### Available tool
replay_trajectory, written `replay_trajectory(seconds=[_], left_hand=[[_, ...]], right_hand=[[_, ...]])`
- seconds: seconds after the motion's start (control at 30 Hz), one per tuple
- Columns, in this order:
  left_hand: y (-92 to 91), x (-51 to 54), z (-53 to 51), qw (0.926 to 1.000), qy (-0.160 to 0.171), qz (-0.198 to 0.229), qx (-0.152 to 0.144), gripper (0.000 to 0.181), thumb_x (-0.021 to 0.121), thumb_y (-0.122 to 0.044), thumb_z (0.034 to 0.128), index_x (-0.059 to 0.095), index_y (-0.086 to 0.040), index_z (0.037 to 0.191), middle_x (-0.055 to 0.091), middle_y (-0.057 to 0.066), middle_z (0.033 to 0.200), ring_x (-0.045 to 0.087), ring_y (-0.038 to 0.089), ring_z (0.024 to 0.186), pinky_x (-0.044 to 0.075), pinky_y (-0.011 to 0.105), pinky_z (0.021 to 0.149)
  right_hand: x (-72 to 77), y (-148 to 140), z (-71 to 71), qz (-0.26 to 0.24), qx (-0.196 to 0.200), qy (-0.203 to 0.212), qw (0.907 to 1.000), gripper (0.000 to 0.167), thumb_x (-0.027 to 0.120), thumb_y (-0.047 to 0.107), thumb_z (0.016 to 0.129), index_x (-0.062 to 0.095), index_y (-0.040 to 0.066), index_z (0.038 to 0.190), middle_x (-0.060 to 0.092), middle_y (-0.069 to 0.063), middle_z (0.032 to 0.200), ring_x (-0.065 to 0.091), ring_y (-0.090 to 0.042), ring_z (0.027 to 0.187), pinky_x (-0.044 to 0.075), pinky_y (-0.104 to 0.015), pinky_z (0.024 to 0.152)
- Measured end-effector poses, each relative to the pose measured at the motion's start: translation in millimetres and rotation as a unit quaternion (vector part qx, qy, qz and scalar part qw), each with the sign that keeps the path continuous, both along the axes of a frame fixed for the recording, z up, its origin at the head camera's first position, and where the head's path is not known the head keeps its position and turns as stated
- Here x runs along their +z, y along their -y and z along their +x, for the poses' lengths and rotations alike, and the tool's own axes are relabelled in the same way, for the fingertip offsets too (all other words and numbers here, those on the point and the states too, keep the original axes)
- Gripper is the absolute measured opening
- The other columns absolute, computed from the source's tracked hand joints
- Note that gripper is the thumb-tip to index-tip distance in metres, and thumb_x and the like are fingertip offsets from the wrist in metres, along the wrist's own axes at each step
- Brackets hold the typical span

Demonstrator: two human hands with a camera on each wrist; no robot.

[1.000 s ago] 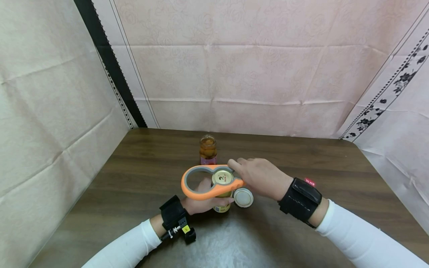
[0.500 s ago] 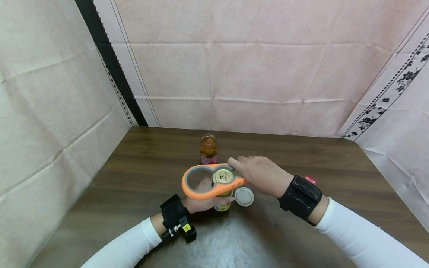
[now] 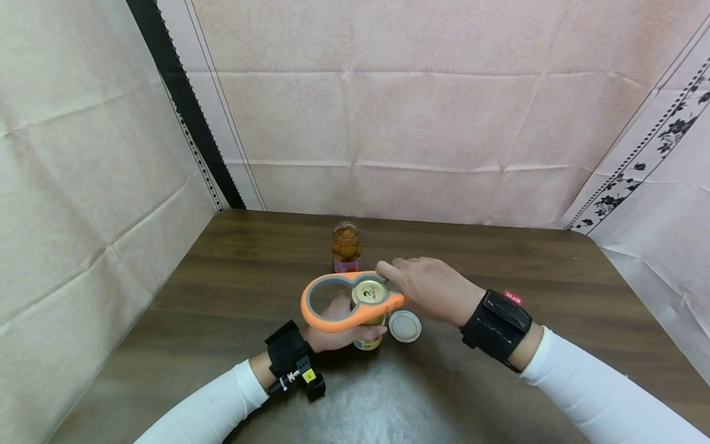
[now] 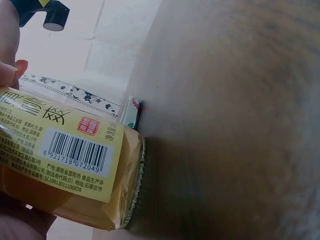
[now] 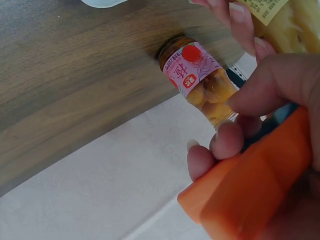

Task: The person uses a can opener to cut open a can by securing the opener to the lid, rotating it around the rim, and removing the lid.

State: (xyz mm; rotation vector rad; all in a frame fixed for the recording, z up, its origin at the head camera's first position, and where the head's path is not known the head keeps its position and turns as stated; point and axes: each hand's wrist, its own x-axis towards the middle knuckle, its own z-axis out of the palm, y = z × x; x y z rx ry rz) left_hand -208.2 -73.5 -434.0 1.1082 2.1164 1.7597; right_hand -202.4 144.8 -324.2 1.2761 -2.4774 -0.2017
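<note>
My left hand (image 3: 333,336) grips a glass jar with a yellow label (image 4: 65,145) around its body; the jar stands on the table. Its pale gold lid (image 3: 370,291) sits inside the smaller, right-hand opening of an orange and grey jar opener (image 3: 334,325). Pinched at its right end, the opener lies level around that lid, held by my right hand (image 3: 429,290). In the right wrist view, thumb and fingers close on the orange handle (image 5: 250,185). The opener hides part of my left hand and the jar's upper part.
An uncapped jar of fruit with a pink label (image 3: 346,248) stands right behind the opener. A loose white lid (image 3: 405,326) lies flat on the wooden table (image 3: 249,265), to the right of the held jar. Patterned cloth (image 3: 416,123) hangs behind the table.
Both hands, the jar and the opener stay almost in place. Only a very slight shift of the whole head view shows.
</note>
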Motion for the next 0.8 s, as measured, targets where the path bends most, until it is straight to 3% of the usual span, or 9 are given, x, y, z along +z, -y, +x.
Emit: replay_trajectory(seconds=[0.13,0.27,0.43,0.63,0.8], left_hand=[[-0.7,0.2,0.1,0.9992,-0.03,-0.017,0.022,0.075,0.081,-0.016,0.0847,0.043,-0.022,0.149,0.056,0.0,0.144,0.052,0.012,0.134,0.044,0.029,0.111],[1.0,1.0,-0.5,0.9976,-0.046,-0.04,0.034,0.076,0.082,-0.02,0.0836,0.043,-0.023,0.149,0.056,-0.004,0.144,0.051,0.012,0.134,0.045,0.029,0.111],[2.9,2.8,-1.7,0.9974,-0.029,-0.061,0.026,0.077,0.082,-0.025,0.0843,0.041,-0.027,0.15,0.054,-0.009,0.145,0.049,0.01,0.135,0.043,0.029,0.112],[4.8,2.3,-5.8,0.9994,0.021,-0.017,-0.02,0.067,0.077,-0.03,0.089,0.045,-0.026,0.148,0.056,-0.004,0.144,0.052,0.011,0.133,0.046,0.028,0.11],[5.7,2.4,-6.8,0.9962,0.071,0.012,-0.049,0.066,0.075,-0.032,0.0912,0.045,-0.021,0.149,0.055,0.001,0.147,0.051,0.011,0.134,0.046,0.028,0.11]], right_hand=[[0.1,0.1,-0.6,-0.005,0.001,0.005,1.0,0.041,0.08,0.003,0.077,0.047,0.013,0.098,0.054,0.001,0.072,0.054,-0.016,0.058,0.044,-0.027,0.051],[0.2,0.5,-1.0,-0.008,0.002,0.008,0.9999,0.04,0.081,0.004,0.078,0.047,0.014,0.098,0.054,0.001,0.073,0.055,-0.016,0.059,0.045,-0.028,0.053],[-0.4,0.6,-2.4,-0.008,0.005,0.003,1.0,0.04,0.081,0.004,0.078,0.048,0.014,0.098,0.054,0.002,0.072,0.053,-0.015,0.058,0.043,-0.027,0.053],[0.0,0.6,-4.1,-0.003,0.008,-0.005,1.0,0.04,0.08,0.002,0.079,0.048,0.014,0.099,0.054,0.002,0.071,0.05,-0.014,0.057,0.041,-0.026,0.052],[-0.2,0.7,-5.0,-0.002,0.007,-0.008,0.9999,0.038,0.078,0.0,0.08,0.047,0.014,0.098,0.053,0.002,0.071,0.049,-0.014,0.056,0.039,-0.025,0.052]])
